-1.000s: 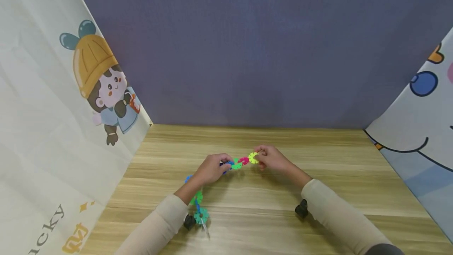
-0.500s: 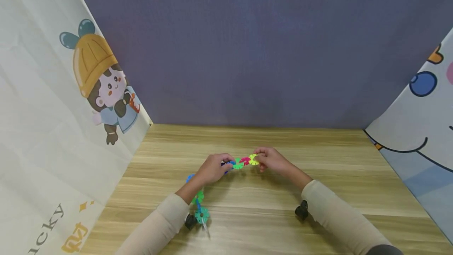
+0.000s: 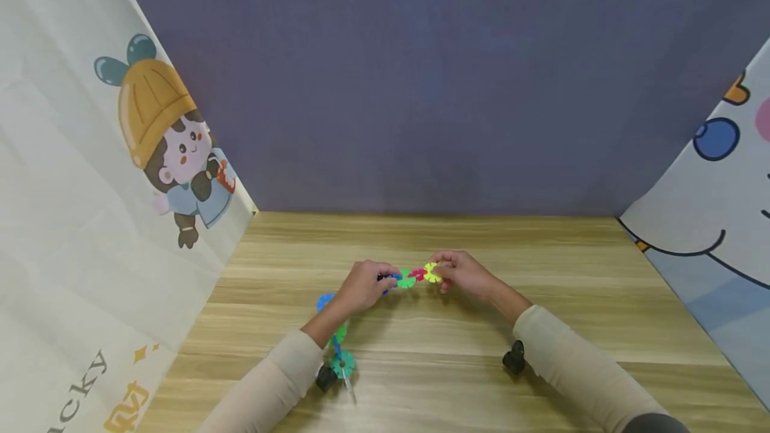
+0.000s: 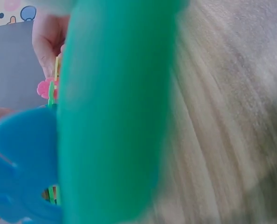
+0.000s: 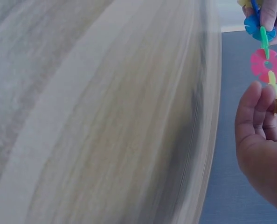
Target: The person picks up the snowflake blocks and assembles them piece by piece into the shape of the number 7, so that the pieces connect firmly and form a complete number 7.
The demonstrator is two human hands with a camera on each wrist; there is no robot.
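Note:
A chain of notched plastic snowflake discs runs between both hands above the table. My right hand pinches the yellow disc at the chain's right end. Joined to it are a pink disc and then a green disc. My left hand pinches the chain at a blue disc beside the green one. Past the left wrist hang another blue disc and a teal disc, with a whitish piece below. A blurred green disc blocks much of the left wrist view; the left forearm hides part of the chain.
The wood-grain table ends at a dark blue-grey panel behind. Pale printed panels stand at the left and right. A black wrist camera sits under the right sleeve, and another under the left.
The yellow and pink discs have shifted very slightly down and toward the left hand's side of the chain, the pink one turning more edge-on. Both hands keep their hold and have barely moved.

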